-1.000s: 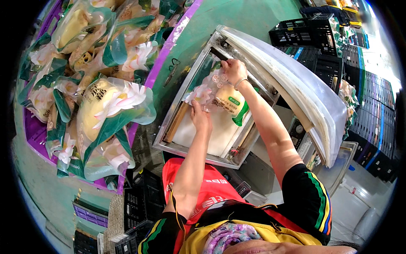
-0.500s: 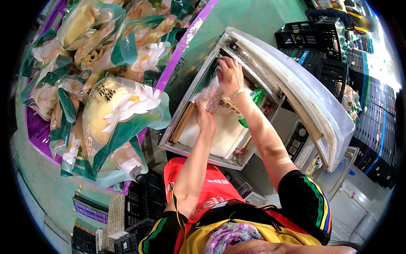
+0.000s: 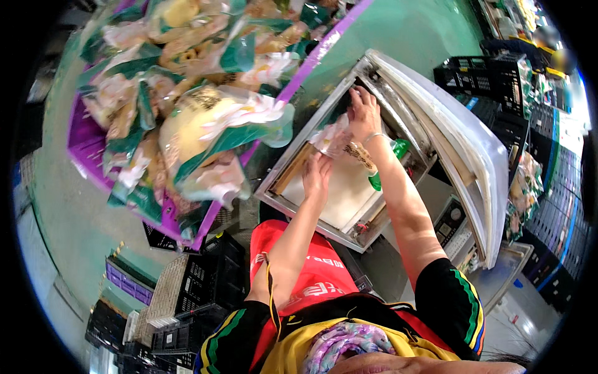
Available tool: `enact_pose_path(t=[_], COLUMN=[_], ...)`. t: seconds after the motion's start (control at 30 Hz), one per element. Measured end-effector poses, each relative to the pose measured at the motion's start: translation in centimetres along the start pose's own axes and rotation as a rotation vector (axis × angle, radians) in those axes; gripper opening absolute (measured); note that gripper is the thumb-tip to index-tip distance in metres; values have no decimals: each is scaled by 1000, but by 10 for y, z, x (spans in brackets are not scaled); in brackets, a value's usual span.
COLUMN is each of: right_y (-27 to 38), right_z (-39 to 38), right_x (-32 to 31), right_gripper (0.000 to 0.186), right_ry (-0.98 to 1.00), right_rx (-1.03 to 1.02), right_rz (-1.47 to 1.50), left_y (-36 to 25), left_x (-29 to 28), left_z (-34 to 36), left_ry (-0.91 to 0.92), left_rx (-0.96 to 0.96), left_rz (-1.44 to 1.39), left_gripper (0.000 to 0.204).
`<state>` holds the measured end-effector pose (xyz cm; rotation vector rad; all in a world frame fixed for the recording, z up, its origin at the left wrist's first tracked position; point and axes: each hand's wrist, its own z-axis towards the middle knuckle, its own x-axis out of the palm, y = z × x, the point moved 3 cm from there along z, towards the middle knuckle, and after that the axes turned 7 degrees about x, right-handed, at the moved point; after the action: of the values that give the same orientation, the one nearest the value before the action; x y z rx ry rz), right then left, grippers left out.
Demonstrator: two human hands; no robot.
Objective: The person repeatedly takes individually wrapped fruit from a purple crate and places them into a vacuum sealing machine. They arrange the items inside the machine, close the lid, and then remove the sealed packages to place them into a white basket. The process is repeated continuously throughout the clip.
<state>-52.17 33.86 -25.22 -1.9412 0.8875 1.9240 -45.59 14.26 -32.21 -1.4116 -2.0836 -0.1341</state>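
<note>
Clear printed bag (image 3: 331, 135), in open machine (image 3: 342, 201) | our left hand (image 3: 317, 177), its 8 o'clock edge; right hand (image 3: 365, 119), 1 o'clock | fingers clamped or apart: we cannot tell

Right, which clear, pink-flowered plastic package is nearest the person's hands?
The clear, pink-flowered plastic package in the silver metal-framed machine: left hand at its edge, right hand over it. Those heaped in the purple plastic crate are untouched.
</note>
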Motion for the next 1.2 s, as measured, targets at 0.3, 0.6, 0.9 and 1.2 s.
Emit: enact_pose_path(t=[0.3, 0.6, 0.9, 1.2], right_y=[150, 219, 266, 226], right_z=[-36, 13, -16, -93], right_x=[-138, -134, -232, -352], right_gripper=[50, 38, 10, 4], right_ry=[66, 126, 257, -65], right_rx=[-183, -617, -395, -401], right_rz=[727, 931, 1580, 1640], left_y=[-134, -279, -336, -296], left_x=[-10, 71, 69, 132], left_z=[-165, -188, -263, -359], left_ry=[63, -329, -31, 351], left_rx=[391, 1672, 1605, 1318], left_rz=[541, 1529, 932, 116], left_gripper=[20, 52, 14, 25])
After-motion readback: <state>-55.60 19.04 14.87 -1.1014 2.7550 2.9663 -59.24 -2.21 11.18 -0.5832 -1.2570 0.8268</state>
